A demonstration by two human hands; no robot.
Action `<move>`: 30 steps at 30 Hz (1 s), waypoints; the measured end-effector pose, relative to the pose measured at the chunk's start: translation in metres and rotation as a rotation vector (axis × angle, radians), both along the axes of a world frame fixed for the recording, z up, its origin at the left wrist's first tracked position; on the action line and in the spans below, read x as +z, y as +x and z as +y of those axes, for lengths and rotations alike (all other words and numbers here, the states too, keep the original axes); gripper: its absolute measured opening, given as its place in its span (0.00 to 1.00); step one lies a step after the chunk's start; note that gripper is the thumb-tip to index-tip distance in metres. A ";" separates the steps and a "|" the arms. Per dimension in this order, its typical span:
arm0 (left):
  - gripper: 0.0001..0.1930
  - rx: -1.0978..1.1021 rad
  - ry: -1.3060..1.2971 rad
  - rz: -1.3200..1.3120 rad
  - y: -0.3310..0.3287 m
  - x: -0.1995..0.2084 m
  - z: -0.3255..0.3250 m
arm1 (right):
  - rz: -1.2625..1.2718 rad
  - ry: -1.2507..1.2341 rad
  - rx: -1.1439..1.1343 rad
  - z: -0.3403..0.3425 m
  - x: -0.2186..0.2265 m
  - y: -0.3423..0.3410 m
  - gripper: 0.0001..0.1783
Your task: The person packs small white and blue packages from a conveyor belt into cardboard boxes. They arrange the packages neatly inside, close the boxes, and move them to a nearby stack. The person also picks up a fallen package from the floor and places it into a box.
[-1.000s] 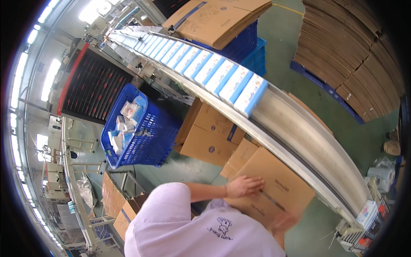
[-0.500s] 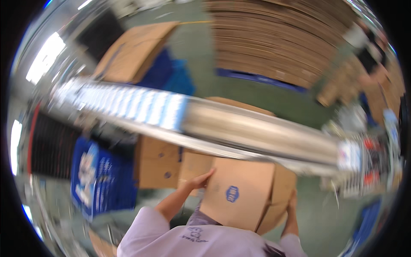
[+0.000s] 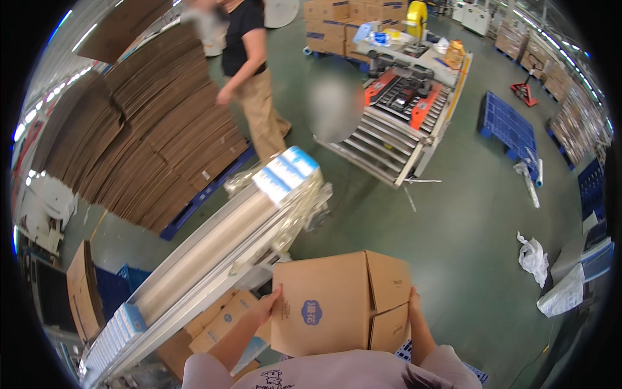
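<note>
Held in front of my body is a brown cardboard box [image 3: 322, 305] with a blue printed mark, its flap side turned to the right. My left hand [image 3: 267, 305] presses against its left side, and my right hand [image 3: 414, 303] grips the right side; the far fingertips are partly hidden. Left of the box runs a long conveyor belt [image 3: 207, 241] with metal side rails. Blue-and-white packs [image 3: 287, 175] sit at its far end, and a row of similar packs [image 3: 116, 337] lines the near end. More brown cartons [image 3: 223, 323] lie beside the belt, below my left arm.
Beyond the belt, flat cardboard sheets [image 3: 142, 142] are piled on a blue pallet. A person [image 3: 245, 71] in a black top stands near them. Ahead is a roller conveyor [image 3: 382, 146] with orange parts. A blue pallet [image 3: 508, 126] and white plastic [image 3: 532, 260] lie on the right-hand floor.
My view has swung right, away from facing the belt. The box has turned along with me, still between both hands. The roller conveyor now shows ahead.
</note>
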State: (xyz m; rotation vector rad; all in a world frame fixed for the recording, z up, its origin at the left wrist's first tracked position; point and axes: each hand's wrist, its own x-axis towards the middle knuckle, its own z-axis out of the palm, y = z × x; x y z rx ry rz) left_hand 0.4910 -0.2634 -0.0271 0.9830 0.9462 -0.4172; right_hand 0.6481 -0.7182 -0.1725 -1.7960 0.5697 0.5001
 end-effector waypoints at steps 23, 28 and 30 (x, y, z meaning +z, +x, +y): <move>0.44 0.255 0.568 0.085 0.585 -0.012 -0.078 | -0.107 -0.212 -0.005 -0.019 0.087 0.592 0.39; 0.44 0.877 0.281 -0.097 0.678 -0.068 -0.085 | -0.336 -0.537 0.480 0.131 0.154 0.829 0.39; 0.45 0.874 0.003 0.017 0.693 -0.099 -0.091 | -0.374 -0.707 0.684 0.190 0.177 0.895 0.38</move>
